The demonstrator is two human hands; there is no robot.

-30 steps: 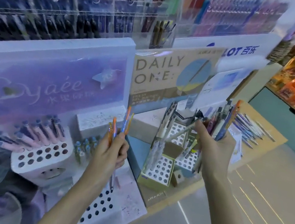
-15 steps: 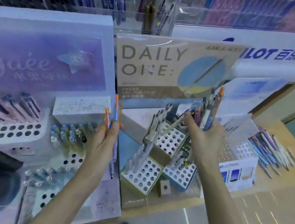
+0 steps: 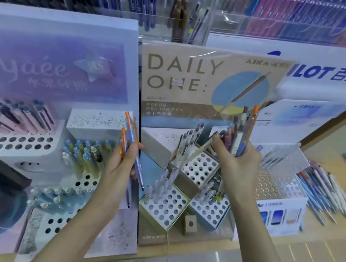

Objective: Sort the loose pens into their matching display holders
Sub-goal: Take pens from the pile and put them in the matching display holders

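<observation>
The left hand (image 3: 123, 168) was raised in front of the displays, its fingers curled round a few orange-and-blue pens (image 3: 128, 137). Their orange clicker ends pointed up and their tips ran down past the palm. The right hand (image 3: 238, 167) gripped a bundle of mixed pens (image 3: 242, 131) standing upright out of the fist, the tallest of them orange-topped. Its thumb and forefinger also pinched a cream pen (image 3: 198, 152) that slanted down and to the left toward the upper white holder (image 3: 201, 170) of the DAILY ONE display (image 3: 198, 82). Blur made it hard to say whether that pen's tip had reached a hole or hung just above the grid. A few cream pens of the same kind stood at the back-left of that holder. Below it sat two more perforated holders: a yellow-rimmed holder (image 3: 166, 206) with pale pens along its left side, and a blue-sided holder (image 3: 211, 211) with a few pens at its back. To the left, under a purple signboard (image 3: 53, 60), pink pens (image 3: 23, 116) leaned in a white rounded holder (image 3: 21, 143), and yellow-and-blue pens (image 3: 84, 153) crowded beside it. On the far right, loose pens (image 3: 328, 193) lay fanned on the wooden counter (image 3: 331, 163) next to a clear plastic holder (image 3: 279, 176).
</observation>
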